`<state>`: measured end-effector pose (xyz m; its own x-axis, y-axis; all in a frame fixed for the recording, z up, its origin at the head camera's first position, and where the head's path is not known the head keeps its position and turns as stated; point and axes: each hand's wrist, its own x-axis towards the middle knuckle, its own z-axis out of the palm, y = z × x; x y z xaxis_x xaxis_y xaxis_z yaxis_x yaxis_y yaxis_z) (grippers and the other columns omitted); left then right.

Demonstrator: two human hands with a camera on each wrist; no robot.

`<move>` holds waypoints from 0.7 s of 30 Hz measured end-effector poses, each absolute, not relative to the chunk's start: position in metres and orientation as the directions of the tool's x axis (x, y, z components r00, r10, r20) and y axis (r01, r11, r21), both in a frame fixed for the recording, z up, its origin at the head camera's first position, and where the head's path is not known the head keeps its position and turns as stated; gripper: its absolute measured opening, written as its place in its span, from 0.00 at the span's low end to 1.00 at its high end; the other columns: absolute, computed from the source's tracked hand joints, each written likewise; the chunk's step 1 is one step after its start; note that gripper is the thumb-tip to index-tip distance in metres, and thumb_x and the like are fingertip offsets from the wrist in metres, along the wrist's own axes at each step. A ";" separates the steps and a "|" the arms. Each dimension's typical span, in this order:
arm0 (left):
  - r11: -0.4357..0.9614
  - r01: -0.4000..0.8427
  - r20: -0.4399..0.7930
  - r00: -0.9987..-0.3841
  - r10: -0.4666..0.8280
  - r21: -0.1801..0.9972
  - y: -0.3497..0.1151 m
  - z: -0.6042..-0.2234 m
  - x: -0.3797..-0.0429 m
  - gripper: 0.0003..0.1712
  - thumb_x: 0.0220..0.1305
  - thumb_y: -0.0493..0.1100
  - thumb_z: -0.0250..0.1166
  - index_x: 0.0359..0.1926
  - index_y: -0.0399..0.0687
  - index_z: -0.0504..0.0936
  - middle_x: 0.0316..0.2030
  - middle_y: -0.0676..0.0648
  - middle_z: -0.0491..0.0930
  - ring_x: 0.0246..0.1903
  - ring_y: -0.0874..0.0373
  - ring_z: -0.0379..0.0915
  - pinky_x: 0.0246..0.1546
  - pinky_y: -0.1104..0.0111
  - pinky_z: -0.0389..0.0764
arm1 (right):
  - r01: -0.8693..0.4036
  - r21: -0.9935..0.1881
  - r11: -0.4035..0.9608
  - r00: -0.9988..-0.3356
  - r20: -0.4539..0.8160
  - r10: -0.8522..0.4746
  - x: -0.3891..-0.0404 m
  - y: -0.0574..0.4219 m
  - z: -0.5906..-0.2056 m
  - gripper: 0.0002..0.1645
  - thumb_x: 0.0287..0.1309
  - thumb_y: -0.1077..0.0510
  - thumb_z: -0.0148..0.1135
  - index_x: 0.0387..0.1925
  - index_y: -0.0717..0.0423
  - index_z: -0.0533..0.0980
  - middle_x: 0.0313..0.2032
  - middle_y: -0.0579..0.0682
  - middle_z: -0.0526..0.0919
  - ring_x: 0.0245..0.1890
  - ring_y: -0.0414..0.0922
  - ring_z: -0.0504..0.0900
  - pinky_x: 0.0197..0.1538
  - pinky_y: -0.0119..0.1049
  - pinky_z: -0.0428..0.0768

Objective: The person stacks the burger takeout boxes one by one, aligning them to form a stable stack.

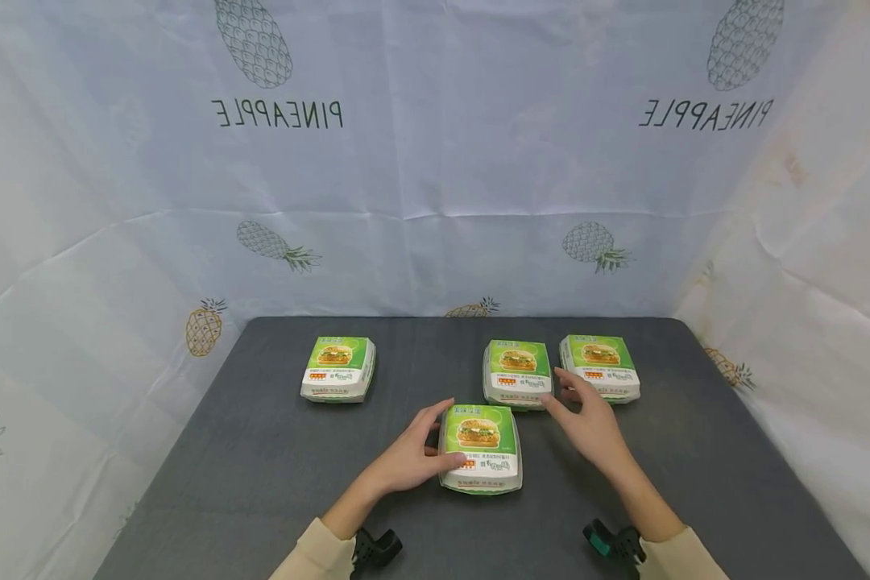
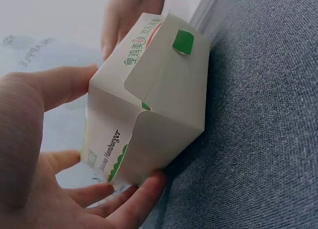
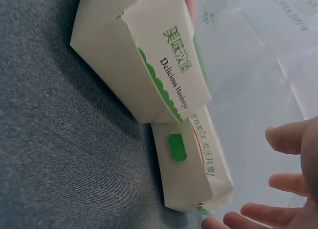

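A white and green hamburger box (image 1: 482,463) with a burger picture on its lid sits on the dark table at the front centre. My left hand (image 1: 402,461) grips it from the left, thumb at its front edge and fingers along the side; the left wrist view shows the thumb on the lid's edge of this box (image 2: 169,85). My right hand (image 1: 590,423) has its fingers spread in the right wrist view, holding nothing. Its thumb is right at the near right corner of a second hamburger box (image 1: 518,364), the fingertips between that one and a third box (image 1: 600,362).
Another matching hamburger box (image 1: 337,364) stands apart at the back left of the dark table (image 1: 254,451). A pale pineapple-print cloth (image 1: 420,161) hangs behind the table and along both sides. Dark straps with cameras sit on both wrists.
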<state>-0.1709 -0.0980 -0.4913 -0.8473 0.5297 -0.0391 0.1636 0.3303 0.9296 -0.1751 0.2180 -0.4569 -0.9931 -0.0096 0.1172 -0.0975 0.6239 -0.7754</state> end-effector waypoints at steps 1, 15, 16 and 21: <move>0.330 0.161 -0.042 -0.848 0.529 0.930 -0.098 -0.491 -0.171 0.50 0.68 0.53 0.70 0.80 0.48 0.52 0.72 0.39 0.56 0.69 0.40 0.60 0.52 0.62 0.82 | -0.101 -0.775 0.623 -0.993 0.121 -0.011 -0.178 0.217 -0.458 0.42 0.72 0.41 0.60 0.76 0.58 0.62 0.71 0.66 0.65 0.66 0.64 0.70 0.60 0.67 0.71; 0.322 0.154 -0.047 -0.842 0.538 0.934 -0.098 -0.490 -0.169 0.50 0.68 0.52 0.70 0.81 0.49 0.52 0.72 0.40 0.56 0.67 0.43 0.63 0.50 0.65 0.82 | -0.074 -0.783 0.617 -0.997 0.075 -0.024 -0.202 0.210 -0.468 0.45 0.73 0.39 0.57 0.79 0.58 0.55 0.74 0.66 0.59 0.71 0.65 0.62 0.65 0.68 0.65; 0.322 0.153 -0.048 -0.842 0.538 0.934 -0.098 -0.490 -0.169 0.50 0.68 0.52 0.70 0.81 0.49 0.52 0.72 0.40 0.55 0.67 0.43 0.63 0.50 0.65 0.82 | -0.073 -0.782 0.619 -0.997 0.072 -0.026 -0.203 0.209 -0.470 0.46 0.73 0.39 0.57 0.79 0.58 0.55 0.74 0.67 0.59 0.71 0.66 0.62 0.65 0.67 0.65; 0.329 0.154 -0.052 -0.840 0.541 0.932 -0.098 -0.491 -0.169 0.50 0.68 0.53 0.69 0.81 0.49 0.52 0.72 0.40 0.55 0.67 0.44 0.63 0.50 0.66 0.82 | -0.086 -0.777 0.623 -0.996 0.081 -0.037 -0.209 0.208 -0.475 0.45 0.74 0.41 0.57 0.78 0.60 0.55 0.73 0.68 0.59 0.70 0.66 0.62 0.66 0.66 0.65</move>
<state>-0.1687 -0.0979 -0.4907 -0.8397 0.5406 -0.0517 0.1544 0.3288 0.9317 -0.2093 0.2080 -0.4753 -0.9960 -0.0367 0.0810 -0.0862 0.6234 -0.7772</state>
